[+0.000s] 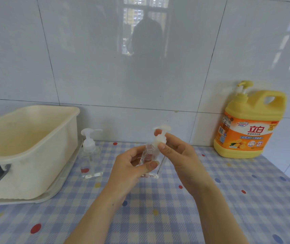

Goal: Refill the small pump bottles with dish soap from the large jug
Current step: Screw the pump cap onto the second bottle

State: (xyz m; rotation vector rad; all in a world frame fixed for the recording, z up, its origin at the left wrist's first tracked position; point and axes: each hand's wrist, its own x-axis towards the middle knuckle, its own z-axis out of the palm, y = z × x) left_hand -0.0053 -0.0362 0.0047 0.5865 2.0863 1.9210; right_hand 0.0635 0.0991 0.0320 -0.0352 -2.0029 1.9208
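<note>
A small clear pump bottle (151, 156) stands slightly tilted at the table's middle. My left hand (132, 166) is wrapped around its transparent body. My right hand (177, 152) pinches its white pump collar (159, 139) between thumb and fingers. A second clear pump bottle (90, 155) stands upright and untouched to the left, beside the tub. The large yellow dish soap jug (248, 124), with orange label and pump top, stands at the back right against the wall tiles, apart from both hands.
A cream plastic tub (26, 148) on a white tray (56, 187) fills the left side. The table wears a blue checked cloth with coloured dots (176, 208). Glossy tiled wall runs close behind. The table's right edge slants past the jug.
</note>
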